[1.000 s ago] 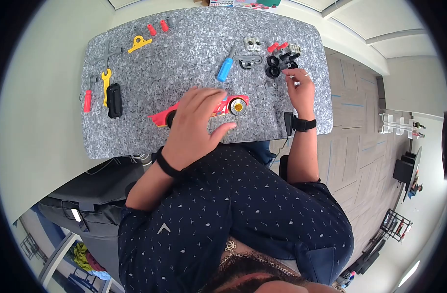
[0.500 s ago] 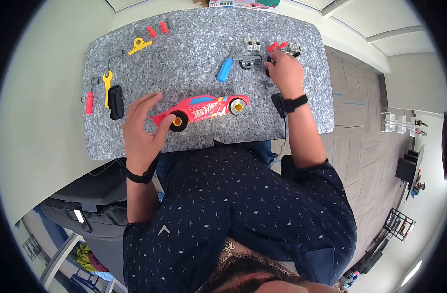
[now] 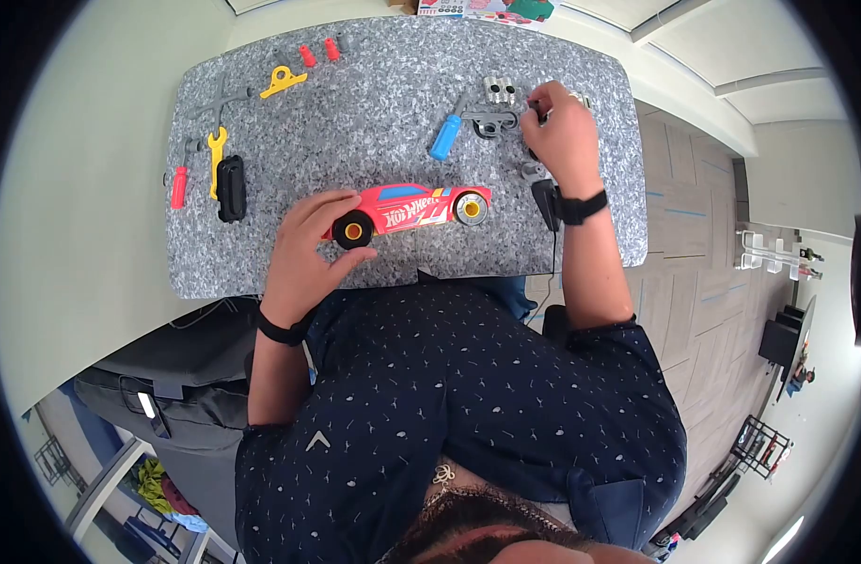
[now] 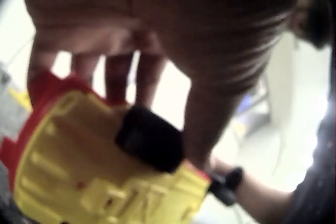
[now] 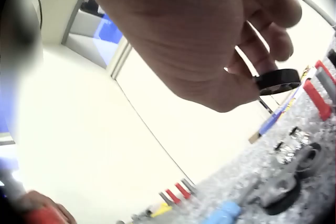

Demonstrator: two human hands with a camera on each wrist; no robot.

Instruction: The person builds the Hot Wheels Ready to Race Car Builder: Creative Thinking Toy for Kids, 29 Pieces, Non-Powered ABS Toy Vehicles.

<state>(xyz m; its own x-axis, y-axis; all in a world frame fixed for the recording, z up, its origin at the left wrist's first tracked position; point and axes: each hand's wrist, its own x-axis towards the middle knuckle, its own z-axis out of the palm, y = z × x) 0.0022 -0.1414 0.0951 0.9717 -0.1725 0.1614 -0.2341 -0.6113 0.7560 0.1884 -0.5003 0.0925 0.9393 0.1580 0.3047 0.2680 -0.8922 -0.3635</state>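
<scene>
Currently, one red toy car point(image 3: 407, 211) is at the desk point(image 3: 374, 113), near the person's edge, its lettered side turned toward the head camera and two wheels point(image 3: 339, 230) visible on that side. The left hand point(image 3: 303, 252) grips its rear end, fingers along the roof side and thumb on the opposite side. The right hand point(image 3: 567, 136) pinches one black wheel point(image 5: 275, 80) between thumb and fingers, raised above the desk.

Count near the right hand: one blue screwdriver point(image 3: 445, 138), lying just beside one grey tool point(image 3: 484, 120). Count at the far left: one yellow wrench point(image 3: 217, 155), one black case point(image 3: 231, 188), one red-handled tool point(image 3: 178, 188), one yellow bracket point(image 3: 284, 83) and two red pegs point(image 3: 331, 49).
</scene>
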